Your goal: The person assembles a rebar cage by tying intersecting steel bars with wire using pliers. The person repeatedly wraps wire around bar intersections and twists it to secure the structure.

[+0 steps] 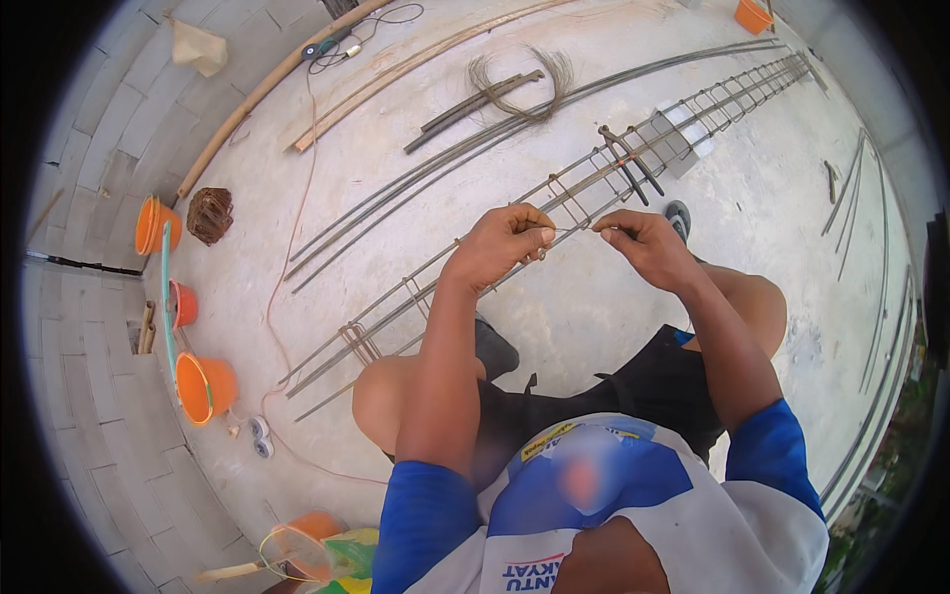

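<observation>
A long steel rebar cage (418,289) of parallel bars and square stirrups runs diagonally over the floor in front of me. Over its near middle, my left hand (503,244) pinches one end of a thin tie wire (568,230). My right hand (645,247) pinches the wire's other end, its fingertips close together. The wire stretches nearly straight between them, just above the cage bars. Beyond my right hand, dark pincers (625,163) with two long handles rest across the cage. A coil of thin wire (560,79) lies farther off, beside loose bars.
Loose rebars (416,178) lie left of the cage. Orange buckets (220,381) and a red pail (183,305) stand along the grey block wall (109,396). A brown bundle (210,215), a green power tool (327,45) and a cord (282,337) are leftward. More thin rods (881,238) lie right.
</observation>
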Motion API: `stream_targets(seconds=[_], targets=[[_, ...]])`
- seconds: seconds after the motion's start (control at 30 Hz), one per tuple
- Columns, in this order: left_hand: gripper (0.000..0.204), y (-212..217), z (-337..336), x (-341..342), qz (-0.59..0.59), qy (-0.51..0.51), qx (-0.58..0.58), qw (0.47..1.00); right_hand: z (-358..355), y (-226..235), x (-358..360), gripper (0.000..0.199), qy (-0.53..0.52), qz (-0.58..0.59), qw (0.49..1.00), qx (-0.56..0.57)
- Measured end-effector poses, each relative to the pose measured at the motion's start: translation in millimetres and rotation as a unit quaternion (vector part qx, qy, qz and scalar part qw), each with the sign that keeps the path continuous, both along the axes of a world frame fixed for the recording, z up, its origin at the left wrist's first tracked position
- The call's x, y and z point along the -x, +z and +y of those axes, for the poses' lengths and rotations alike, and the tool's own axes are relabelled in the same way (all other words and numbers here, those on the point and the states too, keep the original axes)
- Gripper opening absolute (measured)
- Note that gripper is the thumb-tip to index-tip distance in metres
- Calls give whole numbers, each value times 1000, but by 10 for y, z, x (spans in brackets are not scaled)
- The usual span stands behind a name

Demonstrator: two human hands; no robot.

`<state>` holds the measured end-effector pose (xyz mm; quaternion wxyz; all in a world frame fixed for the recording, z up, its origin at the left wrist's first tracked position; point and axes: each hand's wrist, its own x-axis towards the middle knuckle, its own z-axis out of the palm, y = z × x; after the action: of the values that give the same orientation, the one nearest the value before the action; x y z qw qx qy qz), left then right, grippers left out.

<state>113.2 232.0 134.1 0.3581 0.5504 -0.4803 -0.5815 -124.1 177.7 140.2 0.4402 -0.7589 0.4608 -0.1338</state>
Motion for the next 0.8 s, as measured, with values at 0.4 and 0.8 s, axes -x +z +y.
stream_targets(seconds=[0.4, 0.8], targets=[[30, -1134, -111, 245, -225, 86, -76, 968, 109, -1390, 53, 29, -14, -79, 992, -100], [44, -2617, -254, 404, -347, 148, 46, 925, 59, -2962, 251, 31, -323, -131, 832, -432]])
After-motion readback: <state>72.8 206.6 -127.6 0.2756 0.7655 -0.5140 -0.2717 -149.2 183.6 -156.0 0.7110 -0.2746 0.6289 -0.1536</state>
